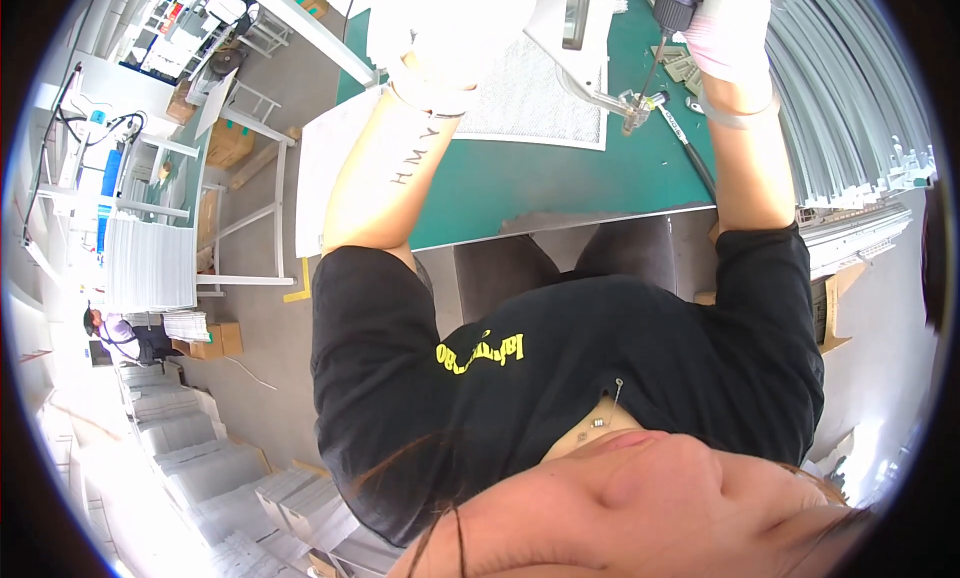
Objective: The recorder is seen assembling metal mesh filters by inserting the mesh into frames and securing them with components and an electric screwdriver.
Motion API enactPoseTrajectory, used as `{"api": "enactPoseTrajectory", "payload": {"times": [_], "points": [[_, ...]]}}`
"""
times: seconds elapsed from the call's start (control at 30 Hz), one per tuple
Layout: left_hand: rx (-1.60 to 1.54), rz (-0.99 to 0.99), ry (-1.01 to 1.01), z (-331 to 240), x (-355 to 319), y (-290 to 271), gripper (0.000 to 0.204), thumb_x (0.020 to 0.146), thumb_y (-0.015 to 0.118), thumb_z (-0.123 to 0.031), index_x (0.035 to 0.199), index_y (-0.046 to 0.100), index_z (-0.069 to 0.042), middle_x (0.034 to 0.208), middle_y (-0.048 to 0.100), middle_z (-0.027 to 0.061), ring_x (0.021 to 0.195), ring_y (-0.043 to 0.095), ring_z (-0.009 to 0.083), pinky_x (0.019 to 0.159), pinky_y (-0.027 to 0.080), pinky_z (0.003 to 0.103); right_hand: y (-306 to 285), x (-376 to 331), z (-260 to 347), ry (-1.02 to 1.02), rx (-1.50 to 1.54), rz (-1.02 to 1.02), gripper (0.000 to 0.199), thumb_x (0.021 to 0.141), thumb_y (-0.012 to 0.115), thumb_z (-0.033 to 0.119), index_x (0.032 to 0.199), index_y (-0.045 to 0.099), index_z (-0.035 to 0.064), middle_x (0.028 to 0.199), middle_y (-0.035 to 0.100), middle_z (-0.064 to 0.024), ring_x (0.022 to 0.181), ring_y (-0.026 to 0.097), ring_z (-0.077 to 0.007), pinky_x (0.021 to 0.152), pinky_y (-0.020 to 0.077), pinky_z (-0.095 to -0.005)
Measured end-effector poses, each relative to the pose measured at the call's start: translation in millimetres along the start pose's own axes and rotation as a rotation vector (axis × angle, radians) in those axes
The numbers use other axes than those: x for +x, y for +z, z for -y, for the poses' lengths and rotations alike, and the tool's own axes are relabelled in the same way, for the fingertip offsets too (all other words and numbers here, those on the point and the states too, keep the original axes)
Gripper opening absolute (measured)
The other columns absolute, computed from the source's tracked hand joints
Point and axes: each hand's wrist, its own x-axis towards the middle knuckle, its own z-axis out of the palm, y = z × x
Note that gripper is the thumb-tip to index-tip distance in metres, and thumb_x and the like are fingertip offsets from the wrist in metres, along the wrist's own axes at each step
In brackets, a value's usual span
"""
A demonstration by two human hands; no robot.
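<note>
My right hand (728, 28), in a pale glove, is wrapped round a power drill (676, 3) at the top right. Its long thin bit (655, 68) points down beside a small metal corner fitting (632, 108), at the end of a tilted white metal frame piece (575, 38); I cannot tell whether they touch. My left hand (428, 63) reaches over a white panel at the top left; glare washes out its fingers. Below the frame piece lies a white mesh panel (545, 93) on the green-topped table (460, 203).
A hammer (682, 138) lies right of the fitting, near small beige parts (684, 70). Long white strips (850, 88) are stacked on the right. Left are white-framed benches (245, 278), cardboard boxes (230, 143) and stacked panels (150, 258). Another person (125, 336) stands far left.
</note>
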Motion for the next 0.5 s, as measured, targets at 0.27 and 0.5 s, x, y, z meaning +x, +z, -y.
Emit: {"api": "enactPoseTrajectory", "payload": {"times": [0.27,0.5], "points": [[-0.512,-0.072,0.372,57.5,10.7,21.9,0.068,0.103,0.061,-0.016,0.159,0.026,0.002,0.151,0.046,0.0156,0.132,0.049,0.0220,0.111,0.040,0.031,0.0,-4.2,-22.0,-0.448,-1.090,-0.271,0.032,0.106,0.055,0.041,0.118,0.061,0.0125,0.088,0.066,-0.0004,0.069,0.062,-0.0101,0.058,0.0497,-0.0235],[-0.499,0.035,0.386,29.2,6.9,5.7,0.066,0.104,0.058,-0.015,0.159,0.025,0.002,0.149,0.046,0.0181,0.137,0.043,0.0203,0.117,0.033,0.034,-12.1,-14.4,-12.2,-0.390,-1.143,-0.233,0.033,0.104,0.057,0.043,0.116,0.062,0.0123,0.086,0.066,0.0006,0.067,0.061,-0.0082,0.057,0.0478,-0.0213]]}}
